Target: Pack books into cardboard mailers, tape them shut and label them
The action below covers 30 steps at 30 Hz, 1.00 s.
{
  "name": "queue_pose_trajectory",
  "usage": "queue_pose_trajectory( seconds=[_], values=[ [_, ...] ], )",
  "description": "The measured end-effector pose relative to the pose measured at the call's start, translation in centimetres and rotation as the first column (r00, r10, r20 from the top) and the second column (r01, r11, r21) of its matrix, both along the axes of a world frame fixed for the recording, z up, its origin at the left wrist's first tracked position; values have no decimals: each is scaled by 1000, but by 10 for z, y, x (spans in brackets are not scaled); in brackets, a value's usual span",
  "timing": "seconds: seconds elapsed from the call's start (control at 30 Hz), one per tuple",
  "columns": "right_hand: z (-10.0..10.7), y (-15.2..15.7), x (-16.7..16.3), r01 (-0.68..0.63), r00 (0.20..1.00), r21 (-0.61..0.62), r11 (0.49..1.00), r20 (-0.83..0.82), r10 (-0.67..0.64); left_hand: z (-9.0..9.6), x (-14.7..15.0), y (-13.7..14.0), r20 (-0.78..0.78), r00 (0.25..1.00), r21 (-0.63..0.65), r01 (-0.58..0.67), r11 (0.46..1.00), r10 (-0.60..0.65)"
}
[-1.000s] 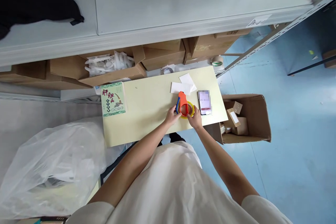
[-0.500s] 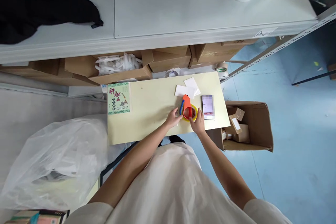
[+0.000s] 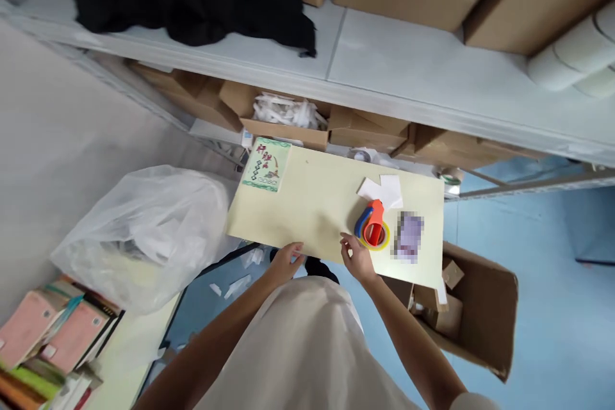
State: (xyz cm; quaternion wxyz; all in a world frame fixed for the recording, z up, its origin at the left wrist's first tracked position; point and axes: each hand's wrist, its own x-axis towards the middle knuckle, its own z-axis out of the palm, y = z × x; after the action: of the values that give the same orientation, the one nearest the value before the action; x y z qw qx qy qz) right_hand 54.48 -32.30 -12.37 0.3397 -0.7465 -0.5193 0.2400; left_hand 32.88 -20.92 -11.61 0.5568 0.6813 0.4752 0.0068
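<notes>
Two bare hands, the left hand (image 3: 285, 262) and right hand (image 3: 358, 259), stand apart with fingers parted at the near edge of one pale-yellow rectangular tabletop (image 3: 307, 198); one orange-and-blue plastic tape dispenser (image 3: 375, 216) lies just beside the right. Two white paper slips (image 3: 387, 191) and one pixelated purple phone (image 3: 410, 237) adjoin it; open width extends left to one green-bordered book (image 3: 266, 165)

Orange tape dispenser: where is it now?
In the head view, the tape dispenser is on the right half of the table, beside the right hand, left of the phone, below the white papers.
</notes>
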Motion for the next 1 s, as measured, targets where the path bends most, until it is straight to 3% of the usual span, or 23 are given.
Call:
queue_pose_trajectory(
  seconds=[0.17, 0.27, 0.33, 0.43, 0.53, 0.6, 0.67, 0.83, 1.0],
  values=[
    [0, 32, -34, -238, 971, -24, 971, 7, 238, 15, -72, -15, -73, 983, 138, -157, 978, 168],
    [5, 66, -76, -368, 928, -26, 929, 46, 369, 22, -122, -21, -34, 958, 237, -268, 934, 283],
    [13, 95, -117, -470, 878, -10, 882, 94, 469, 27, -160, -20, -23, 920, 311, -365, 878, 390],
    [33, 141, -193, -616, 773, 26, 787, 216, 597, 34, -221, -11, -14, 831, 450, -492, 746, 556],
    [51, 184, -268, -731, 636, -18, 682, 344, 691, 38, -274, 12, 28, 764, 541, -554, 632, 645],
    [57, 209, -310, -786, 543, -80, 613, 384, 747, 37, -298, 33, 65, 739, 500, -606, 619, 671],
    [57, 230, -342, -807, 497, -136, 575, 371, 784, 32, -312, 55, 97, 719, 383, -665, 641, 688],
    [42, 267, -388, -692, 674, -195, 695, 170, 718, 9, -316, 96, 137, 709, 213, -703, 679, 692],
    [38, 280, -398, -695, 696, -131, 707, 125, 707, 4, -312, 114, 187, 651, 189, -759, 623, 736]
  ],
)
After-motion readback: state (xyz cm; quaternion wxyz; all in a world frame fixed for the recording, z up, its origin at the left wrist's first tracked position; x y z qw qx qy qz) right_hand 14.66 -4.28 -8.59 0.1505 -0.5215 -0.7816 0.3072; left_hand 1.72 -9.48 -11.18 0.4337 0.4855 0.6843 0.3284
